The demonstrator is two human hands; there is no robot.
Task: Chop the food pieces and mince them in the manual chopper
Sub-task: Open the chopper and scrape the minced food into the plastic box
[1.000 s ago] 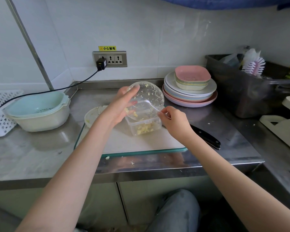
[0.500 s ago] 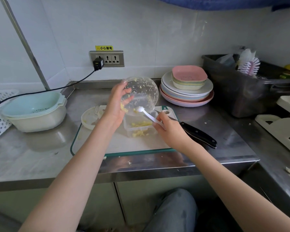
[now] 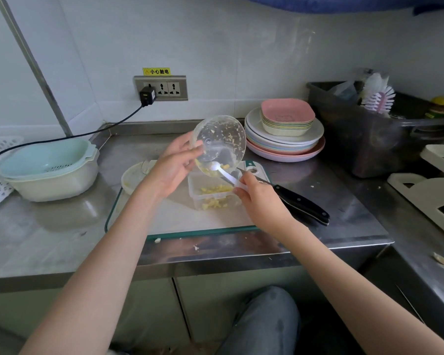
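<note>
A: What was being held at centre frame?

B: A clear, round plastic chopper bowl (image 3: 219, 142), smeared with pale yellow bits, was held tilted in the left hand (image 3: 173, 170), its fingers curled round the rim. A white plastic spoon (image 3: 224, 172) was pinched by the fingers of the right hand (image 3: 260, 198), its tip inside the bowl's lower edge.

A: And below it?

B: One clear, square container (image 3: 215, 192) holding minced food pieces (image 3: 214, 192) was seen on a white, green-edged cutting board (image 3: 180, 216) on the steel counter (image 3: 49, 242). One black-handled knife (image 3: 300, 204) lay at right of the board, one round lid (image 3: 132, 176) at its left.

A: Anything changed?

B: Compared with half a second earlier, the bowl was tipped further toward the camera, and the spoon was seen lower in it.
</note>
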